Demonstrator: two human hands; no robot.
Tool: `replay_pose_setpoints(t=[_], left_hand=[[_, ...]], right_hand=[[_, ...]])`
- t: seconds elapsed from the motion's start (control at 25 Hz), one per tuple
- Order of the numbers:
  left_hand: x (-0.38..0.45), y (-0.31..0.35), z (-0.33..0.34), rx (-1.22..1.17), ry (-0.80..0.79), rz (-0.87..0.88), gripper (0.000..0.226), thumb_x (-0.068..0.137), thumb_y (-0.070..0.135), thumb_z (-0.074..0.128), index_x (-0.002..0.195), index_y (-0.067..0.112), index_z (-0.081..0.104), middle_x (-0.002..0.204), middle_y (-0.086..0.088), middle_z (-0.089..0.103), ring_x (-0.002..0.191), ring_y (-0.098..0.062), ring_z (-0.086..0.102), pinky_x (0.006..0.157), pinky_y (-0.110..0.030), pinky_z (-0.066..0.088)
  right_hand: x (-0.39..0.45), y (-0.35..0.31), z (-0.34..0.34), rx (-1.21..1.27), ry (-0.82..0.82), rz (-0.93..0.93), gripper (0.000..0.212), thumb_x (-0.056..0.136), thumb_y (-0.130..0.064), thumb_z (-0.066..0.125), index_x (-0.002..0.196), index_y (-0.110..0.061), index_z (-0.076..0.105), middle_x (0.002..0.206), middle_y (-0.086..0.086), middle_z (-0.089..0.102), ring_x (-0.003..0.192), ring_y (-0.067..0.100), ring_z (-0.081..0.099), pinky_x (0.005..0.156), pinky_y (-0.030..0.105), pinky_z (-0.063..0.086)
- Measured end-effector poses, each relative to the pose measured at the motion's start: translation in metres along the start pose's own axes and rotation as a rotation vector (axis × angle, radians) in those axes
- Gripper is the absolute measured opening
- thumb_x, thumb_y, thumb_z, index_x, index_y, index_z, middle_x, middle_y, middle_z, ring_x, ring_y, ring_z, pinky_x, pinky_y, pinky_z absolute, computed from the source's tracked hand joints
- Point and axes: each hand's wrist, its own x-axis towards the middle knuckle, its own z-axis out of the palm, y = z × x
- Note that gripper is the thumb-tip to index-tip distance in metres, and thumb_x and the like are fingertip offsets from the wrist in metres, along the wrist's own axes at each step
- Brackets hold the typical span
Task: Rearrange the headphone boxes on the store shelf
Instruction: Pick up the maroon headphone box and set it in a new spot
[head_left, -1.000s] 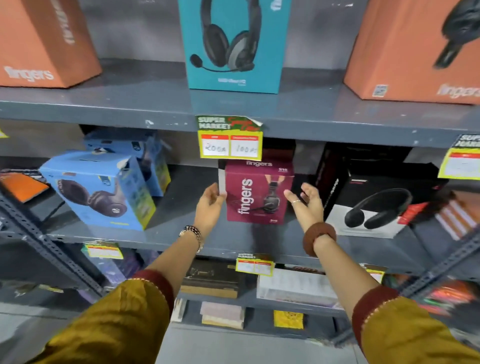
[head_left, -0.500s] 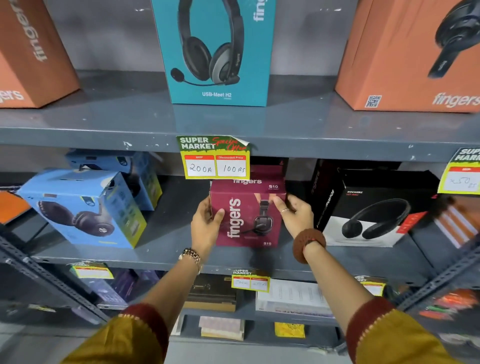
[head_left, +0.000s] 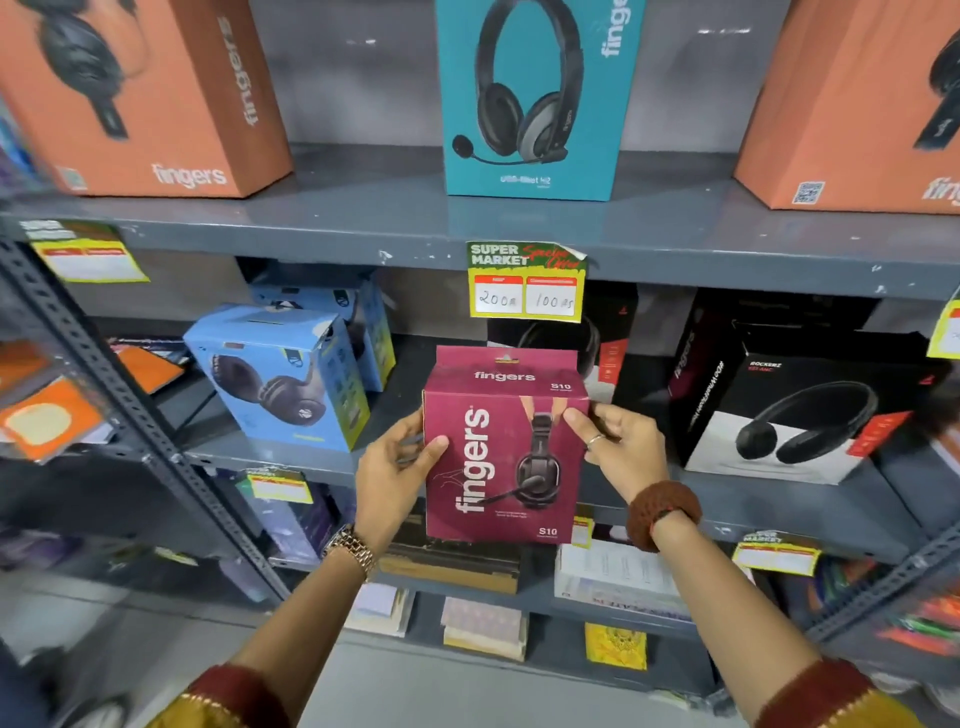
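A maroon "fingers S10" headphone box (head_left: 501, 457) hangs upright in front of the middle shelf (head_left: 311, 467), lifted off it. My left hand (head_left: 395, 473) grips its left side and my right hand (head_left: 621, 452) grips its upper right edge. On the middle shelf stand a blue headphone box (head_left: 280, 379) to the left, with a second blue box (head_left: 363, 327) behind it, and a black-and-white headphone box (head_left: 789, 415) to the right. Another dark box (head_left: 608, 343) stands behind the maroon one.
The top shelf (head_left: 363, 218) carries an orange box (head_left: 140, 98) at left, a teal headset box (head_left: 530, 98) in the middle and an orange box (head_left: 852, 109) at right. A price tag (head_left: 525, 283) hangs from its front edge. Slotted metal uprights (head_left: 119, 405) frame the bay; lower shelves hold flat packs.
My hands closed on the maroon box and pulled it forward off the middle shelf, toward me and slightly down. The camera view shifted left and closer.
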Motion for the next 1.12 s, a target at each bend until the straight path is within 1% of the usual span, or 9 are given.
replay_pose_setpoints(t=[0.08, 0.16, 0.24, 0.4, 0.56, 0.72, 0.84, 1.0, 1.12], left_hand=[[0.001, 0.001, -0.019, -0.013, 0.037, -0.014, 0.045, 0.078, 0.041, 0.07, 0.12, 0.028, 0.061, 0.108, 0.005, 0.072, 0.097, -0.014, 0.07, 0.08, -0.033, 0.058], [0.006, 0.002, -0.039, -0.063, 0.054, -0.015, 0.034, 0.086, 0.016, 0.064, 0.119, 0.02, 0.059, 0.109, 0.001, 0.07, 0.101, -0.014, 0.067, 0.08, -0.021, 0.056], [0.017, 0.0, -0.056, -0.08, 0.049, -0.034, 0.038, 0.089, 0.0, 0.053, 0.124, 0.016, 0.054, 0.111, 0.001, 0.066, 0.104, -0.012, 0.063, 0.078, -0.013, 0.053], [0.047, -0.015, -0.069, -0.143, -0.021, -0.111, 0.044, 0.089, -0.014, 0.039, 0.128, 0.007, 0.044, 0.114, -0.003, 0.061, 0.102, -0.014, 0.061, 0.068, -0.012, 0.053], [0.078, -0.039, -0.071, -0.204, -0.037, -0.15, 0.052, 0.087, -0.018, 0.035, 0.135, 0.003, 0.036, 0.133, -0.02, 0.052, 0.116, -0.027, 0.054, 0.076, -0.022, 0.058], [0.084, -0.049, -0.068, -0.25, -0.024, -0.145, 0.063, 0.085, -0.019, 0.032, 0.14, 0.012, 0.032, 0.136, -0.011, 0.051, 0.12, -0.019, 0.054, 0.093, -0.037, 0.053], [0.071, -0.051, -0.058, -0.267, 0.044, -0.125, 0.061, 0.088, -0.016, 0.033, 0.139, 0.017, 0.034, 0.128, 0.006, 0.055, 0.111, 0.002, 0.058, 0.096, -0.028, 0.051], [0.048, -0.054, -0.03, -0.226, 0.227, -0.174, 0.057, 0.089, -0.006, 0.041, 0.14, 0.018, 0.033, 0.145, -0.004, 0.043, 0.131, -0.016, 0.045, 0.11, -0.041, 0.039], [0.025, -0.041, 0.009, -0.173, 0.228, -0.189, 0.056, 0.089, -0.004, 0.044, 0.139, 0.017, 0.036, 0.145, -0.002, 0.042, 0.126, -0.012, 0.046, 0.102, -0.023, 0.04]], right_hand=[[0.002, -0.011, 0.022, -0.013, -0.019, -0.031, 0.035, 0.077, -0.046, 0.064, 0.103, -0.023, 0.069, 0.099, -0.002, 0.075, 0.09, 0.011, 0.069, 0.085, 0.042, 0.057], [0.01, -0.02, 0.049, -0.008, -0.057, -0.054, 0.032, 0.08, -0.04, 0.063, 0.106, -0.021, 0.068, 0.104, 0.001, 0.073, 0.095, 0.013, 0.068, 0.089, 0.043, 0.055], [0.023, -0.025, 0.077, 0.011, -0.097, -0.049, 0.034, 0.084, -0.031, 0.061, 0.113, -0.014, 0.063, 0.114, 0.006, 0.07, 0.104, 0.018, 0.065, 0.094, 0.046, 0.052], [0.045, -0.025, 0.116, 0.035, -0.097, -0.036, 0.033, 0.089, -0.017, 0.054, 0.121, -0.01, 0.056, 0.125, 0.012, 0.062, 0.115, 0.018, 0.054, 0.104, 0.045, 0.043], [0.066, -0.022, 0.142, 0.009, -0.069, -0.041, 0.031, 0.091, -0.012, 0.051, 0.121, -0.007, 0.055, 0.124, 0.014, 0.062, 0.114, 0.02, 0.055, 0.104, 0.044, 0.043], [0.08, -0.014, 0.151, -0.026, -0.098, -0.063, 0.031, 0.092, -0.014, 0.049, 0.122, -0.009, 0.054, 0.125, 0.011, 0.062, 0.119, 0.025, 0.056, 0.105, 0.04, 0.042], [0.074, -0.009, 0.146, -0.014, -0.118, -0.062, 0.032, 0.092, -0.015, 0.048, 0.122, -0.007, 0.053, 0.119, 0.006, 0.062, 0.113, 0.02, 0.056, 0.098, 0.029, 0.041], [0.052, 0.011, 0.115, 0.09, -0.067, -0.008, 0.034, 0.092, -0.011, 0.049, 0.124, -0.001, 0.053, 0.121, 0.005, 0.057, 0.111, 0.013, 0.051, 0.092, 0.011, 0.041], [0.03, 0.035, 0.068, 0.119, -0.026, -0.012, 0.03, 0.091, -0.008, 0.049, 0.12, 0.0, 0.056, 0.115, 0.004, 0.059, 0.108, 0.016, 0.054, 0.082, -0.003, 0.04]])
